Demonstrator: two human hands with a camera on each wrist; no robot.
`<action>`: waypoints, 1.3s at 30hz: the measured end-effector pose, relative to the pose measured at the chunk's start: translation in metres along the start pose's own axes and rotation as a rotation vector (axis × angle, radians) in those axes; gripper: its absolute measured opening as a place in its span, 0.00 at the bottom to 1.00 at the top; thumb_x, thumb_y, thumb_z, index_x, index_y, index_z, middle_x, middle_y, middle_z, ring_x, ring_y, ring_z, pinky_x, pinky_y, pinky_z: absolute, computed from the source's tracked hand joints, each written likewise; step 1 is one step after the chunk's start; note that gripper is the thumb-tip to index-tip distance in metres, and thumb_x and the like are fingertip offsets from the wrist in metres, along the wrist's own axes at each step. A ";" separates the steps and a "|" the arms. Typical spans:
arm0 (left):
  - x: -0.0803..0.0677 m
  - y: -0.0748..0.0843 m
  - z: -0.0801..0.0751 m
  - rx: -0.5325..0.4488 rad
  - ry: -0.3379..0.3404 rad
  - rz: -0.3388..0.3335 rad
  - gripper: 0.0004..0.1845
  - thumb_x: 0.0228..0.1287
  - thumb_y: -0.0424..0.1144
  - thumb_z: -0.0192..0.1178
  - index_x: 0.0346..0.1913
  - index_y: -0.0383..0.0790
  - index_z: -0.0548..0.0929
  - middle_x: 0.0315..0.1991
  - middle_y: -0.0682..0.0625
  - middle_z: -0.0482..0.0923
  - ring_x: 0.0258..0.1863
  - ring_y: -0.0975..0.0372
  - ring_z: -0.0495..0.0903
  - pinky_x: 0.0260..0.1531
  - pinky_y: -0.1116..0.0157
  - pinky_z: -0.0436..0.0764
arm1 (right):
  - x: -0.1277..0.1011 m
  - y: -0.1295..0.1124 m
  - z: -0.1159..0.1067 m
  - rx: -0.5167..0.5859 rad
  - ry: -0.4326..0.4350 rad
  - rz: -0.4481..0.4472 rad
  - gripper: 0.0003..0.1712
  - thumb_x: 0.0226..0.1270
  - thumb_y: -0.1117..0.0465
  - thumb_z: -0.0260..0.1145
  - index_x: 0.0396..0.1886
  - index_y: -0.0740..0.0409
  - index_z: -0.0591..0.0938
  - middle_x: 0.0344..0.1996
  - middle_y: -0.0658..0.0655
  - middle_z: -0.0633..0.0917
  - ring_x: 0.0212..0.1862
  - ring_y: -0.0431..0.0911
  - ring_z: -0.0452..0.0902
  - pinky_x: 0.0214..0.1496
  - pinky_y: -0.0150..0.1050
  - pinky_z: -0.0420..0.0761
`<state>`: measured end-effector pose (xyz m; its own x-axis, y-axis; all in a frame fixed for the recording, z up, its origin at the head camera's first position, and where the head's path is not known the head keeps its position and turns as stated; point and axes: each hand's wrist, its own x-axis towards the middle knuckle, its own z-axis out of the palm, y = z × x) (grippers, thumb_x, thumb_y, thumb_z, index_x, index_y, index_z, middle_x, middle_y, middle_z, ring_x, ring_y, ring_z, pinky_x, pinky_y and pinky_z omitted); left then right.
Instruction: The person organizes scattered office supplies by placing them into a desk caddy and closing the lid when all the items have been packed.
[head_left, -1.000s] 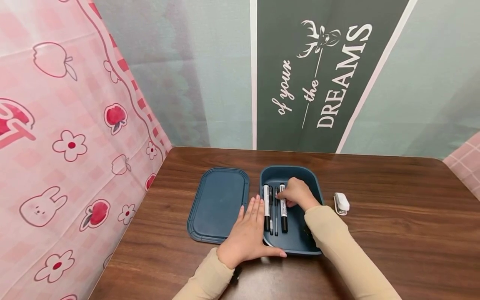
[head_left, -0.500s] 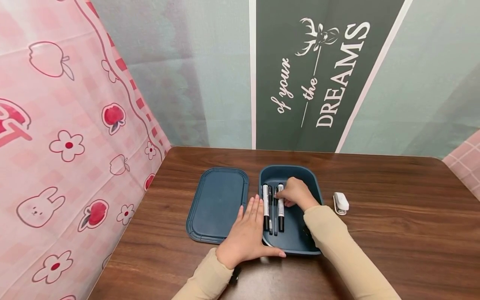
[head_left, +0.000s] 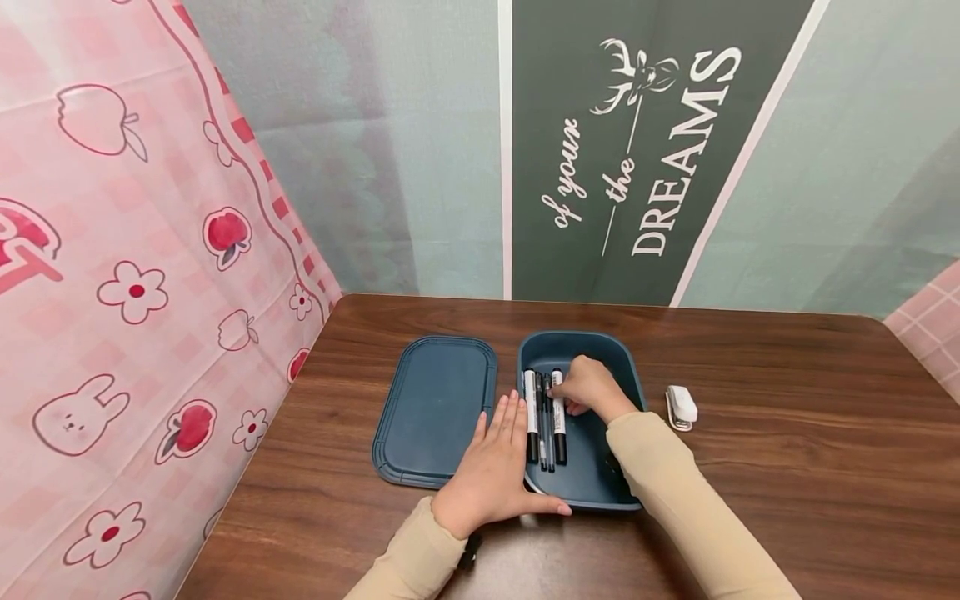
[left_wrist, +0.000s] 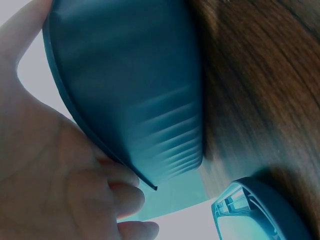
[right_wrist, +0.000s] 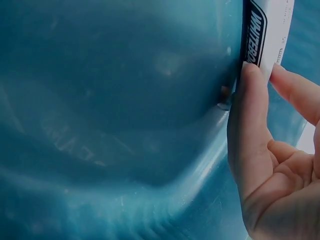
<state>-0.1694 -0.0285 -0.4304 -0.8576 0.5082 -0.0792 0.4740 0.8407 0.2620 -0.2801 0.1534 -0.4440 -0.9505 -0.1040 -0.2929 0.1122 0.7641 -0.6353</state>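
Note:
A dark blue rectangular box (head_left: 592, 479) lies on the table with pens and markers in it. My left hand (head_left: 491, 477) rests along the box's left rim, fingers straight and thumb spread across the near corner. In the left wrist view the palm lies beside the box wall (left_wrist: 125, 85). Inside the box, my right hand (head_left: 594, 388) pinches a white whiteboard marker (head_left: 559, 421) between thumb and finger; the right wrist view shows the marker (right_wrist: 272, 30) between them. Two slim pens (head_left: 547, 433) lie between this marker and another white marker (head_left: 532, 412) along the left wall.
A blue lid (head_left: 437, 408) lies flat left of the box. To the box's right stands a small white stapler (head_left: 682, 407). The brown wooden table (head_left: 810, 433) meets hanging cloths at its back and left.
My right hand has slid the right-hand whiteboard marker slightly left, closer to the pens; the nearest pen shifted left with it. The left hand stays where it was.

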 end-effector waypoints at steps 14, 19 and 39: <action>0.001 0.000 0.000 -0.004 -0.006 -0.004 0.69 0.41 0.80 0.53 0.74 0.32 0.44 0.75 0.40 0.36 0.73 0.52 0.36 0.67 0.49 0.51 | -0.001 0.000 -0.002 -0.031 -0.007 -0.021 0.15 0.57 0.60 0.71 0.16 0.64 0.82 0.12 0.55 0.80 0.16 0.42 0.79 0.22 0.34 0.80; 0.002 0.001 0.000 -0.005 -0.013 -0.008 0.68 0.41 0.80 0.53 0.74 0.32 0.44 0.75 0.40 0.36 0.73 0.53 0.36 0.67 0.49 0.50 | -0.001 0.000 -0.002 -0.024 -0.015 -0.018 0.15 0.57 0.60 0.70 0.16 0.64 0.82 0.12 0.55 0.80 0.16 0.42 0.79 0.22 0.34 0.80; 0.003 0.002 -0.002 -0.019 -0.010 -0.011 0.68 0.42 0.80 0.53 0.74 0.32 0.44 0.75 0.40 0.36 0.73 0.53 0.36 0.67 0.49 0.50 | 0.004 0.002 -0.008 -0.006 -0.041 -0.016 0.16 0.59 0.60 0.68 0.17 0.66 0.82 0.13 0.55 0.81 0.16 0.42 0.78 0.22 0.36 0.80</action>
<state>-0.1713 -0.0253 -0.4282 -0.8608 0.5006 -0.0917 0.4603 0.8427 0.2793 -0.2863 0.1598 -0.4412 -0.9393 -0.1425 -0.3122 0.0950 0.7662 -0.6356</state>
